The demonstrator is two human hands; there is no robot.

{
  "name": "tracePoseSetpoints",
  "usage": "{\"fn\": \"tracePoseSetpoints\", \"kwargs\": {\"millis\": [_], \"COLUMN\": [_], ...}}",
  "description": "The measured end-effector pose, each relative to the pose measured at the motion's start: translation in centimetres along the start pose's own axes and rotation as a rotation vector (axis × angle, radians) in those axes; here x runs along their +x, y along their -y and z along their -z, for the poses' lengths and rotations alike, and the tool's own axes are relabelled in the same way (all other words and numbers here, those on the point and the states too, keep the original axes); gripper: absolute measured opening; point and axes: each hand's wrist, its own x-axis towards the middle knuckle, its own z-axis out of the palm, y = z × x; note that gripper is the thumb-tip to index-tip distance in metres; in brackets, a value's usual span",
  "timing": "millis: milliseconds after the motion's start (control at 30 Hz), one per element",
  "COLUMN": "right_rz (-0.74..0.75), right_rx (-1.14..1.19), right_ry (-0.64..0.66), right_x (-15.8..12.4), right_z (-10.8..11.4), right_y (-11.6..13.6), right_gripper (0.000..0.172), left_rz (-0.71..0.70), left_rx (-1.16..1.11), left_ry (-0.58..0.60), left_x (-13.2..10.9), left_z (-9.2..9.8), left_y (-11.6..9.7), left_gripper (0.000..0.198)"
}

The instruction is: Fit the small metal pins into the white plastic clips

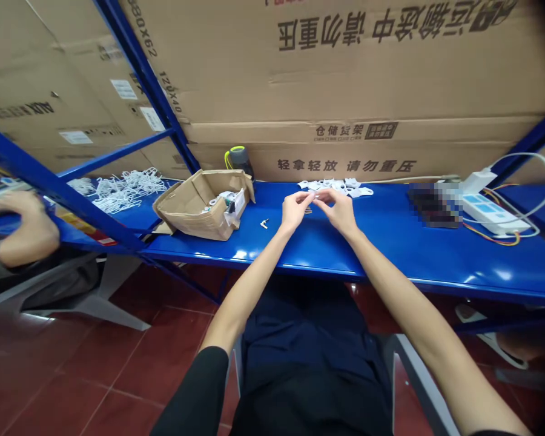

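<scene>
Both my hands meet above the blue shelf (pixel 390 254) near its middle. My left hand (pixel 294 210) and my right hand (pixel 340 211) pinch a small white part (pixel 315 195) between their fingertips, fingers closed on it. Just behind the hands lies a row of small white plastic parts (pixel 340 185). A tiny metal piece (pixel 264 224) lies on the shelf to the left of my left hand.
An open cardboard box (pixel 200 206) with small parts sits left of my hands, a dark cylinder (pixel 240 158) behind it. A white power strip (pixel 493 212) with cables lies at the right. White hooks (pixel 122 184) pile at the far left, near another person's arm (pixel 22 233). Big cartons stand behind.
</scene>
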Motion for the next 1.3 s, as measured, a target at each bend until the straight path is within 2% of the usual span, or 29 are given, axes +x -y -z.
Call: {"fn": "tracePoseSetpoints", "kwargs": {"millis": [100, 333, 533, 733, 833, 1000, 1133, 1300], "right_rz": [-0.023, 0.051, 0.006, -0.043, -0.050, -0.095, -0.126, -0.250], "right_rx": [-0.005, -0.003, 0.078, 0.026, -0.014, -0.234, -0.467, -0.649], "right_ry": [-0.005, 0.021, 0.086, 0.211, 0.254, 0.194, 0.162, 0.131], "right_x": [0.1, 0.3, 0.7, 0.6, 0.7, 1.1, 1.0, 0.5], "right_z": [0.6, 1.0, 1.4, 1.6, 1.9, 3.1, 3.7, 3.8], "right_y": [-0.3, -0.8, -1.4, -2.2, -2.2, -2.7, -3.5, -3.6], "right_gripper": [0.029, 0.030, 0.029, 0.022, 0.021, 0.022, 0.029, 0.032], "left_rz": [-0.006, -0.097, -0.228, -0.263, -0.262, -0.254, -0.261, -0.248], "left_rx": [0.040, 0.356, 0.495, 0.706, 0.765, 0.808, 0.916, 0.959], "left_ry": [0.052, 0.135, 0.184, 0.261, 0.247, 0.207, 0.238, 0.275], "left_x": [-0.2, -0.6, -1.3, -1.9, -2.2, -2.2, -2.4, -2.5], "left_z": [0.3, 2.7, 2.8, 3.0, 3.0, 3.8, 4.5, 4.2], "left_y": [0.3, -0.5, -1.3, -1.3, -1.4, -1.5, -1.1, -0.8], "left_gripper": [0.017, 0.025, 0.017, 0.016, 0.017, 0.021, 0.021, 0.021]}}
